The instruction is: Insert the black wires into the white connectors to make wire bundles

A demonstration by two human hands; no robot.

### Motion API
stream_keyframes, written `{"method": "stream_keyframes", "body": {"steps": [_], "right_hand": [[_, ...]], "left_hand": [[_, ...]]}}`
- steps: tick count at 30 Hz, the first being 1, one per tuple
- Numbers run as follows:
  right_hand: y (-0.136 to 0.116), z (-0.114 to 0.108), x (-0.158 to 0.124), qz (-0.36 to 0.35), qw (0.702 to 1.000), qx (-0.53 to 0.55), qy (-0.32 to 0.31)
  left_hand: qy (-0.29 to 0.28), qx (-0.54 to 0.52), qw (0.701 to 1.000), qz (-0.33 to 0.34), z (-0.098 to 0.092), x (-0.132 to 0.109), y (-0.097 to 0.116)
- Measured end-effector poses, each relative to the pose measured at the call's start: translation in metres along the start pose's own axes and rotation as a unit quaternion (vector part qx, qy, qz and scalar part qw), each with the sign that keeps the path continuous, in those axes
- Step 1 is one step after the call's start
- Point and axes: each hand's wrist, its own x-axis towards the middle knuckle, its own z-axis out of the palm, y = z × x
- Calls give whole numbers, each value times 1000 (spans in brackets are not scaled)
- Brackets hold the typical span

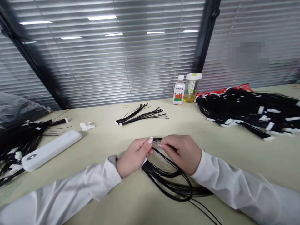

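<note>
Black cables (167, 182) with a white connector or label at one end loop below and between my hands. My left hand (134, 156) is closed around the cable ends, with a small white piece (150, 140) showing at its fingertips. Close beside it, my right hand (182, 151) pinches at the thin cable ends near the left fingertips. What exactly lies between the right thumb and finger is too small to make out. The cables curl under the right wrist, and two loose strands run toward the front edge of the view.
Two short black cable bundles (140, 116) lie ahead. At left are a long white device (52, 150), crumpled white scraps (87, 126) and more black cables (21, 137). A bottle (179, 90), a lidded jar (192, 87) and a large cable pile (246, 109) stand or lie at back right.
</note>
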Motion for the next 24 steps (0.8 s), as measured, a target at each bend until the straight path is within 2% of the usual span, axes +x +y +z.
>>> {"method": "stream_keyframes", "body": {"steps": [4, 7, 11, 15, 19, 21, 24], "right_hand": [[-3, -1, 0, -3, 1000, 0, 31], [-1, 0, 1, 2, 1000, -14, 15], [6, -3, 4, 28, 998, -53, -4], [13, -12, 7, 53, 994, -89, 24], [19, -22, 11, 63, 992, -98, 40], [23, -25, 12, 84, 990, -110, 18], [26, -27, 14, 110, 981, -153, -51]], "left_hand": [[-6, -10, 1000, -7, 0, 0, 0], [7, -17, 1000, -13, 0, 1, -1], [61, -26, 997, -32, 1, 3, -2], [123, -47, 990, -56, 3, 4, 0], [151, -38, 987, -50, 2, 4, 1], [168, -39, 984, -47, 1, 5, 0], [198, -43, 979, -30, -1, 7, -4]]}}
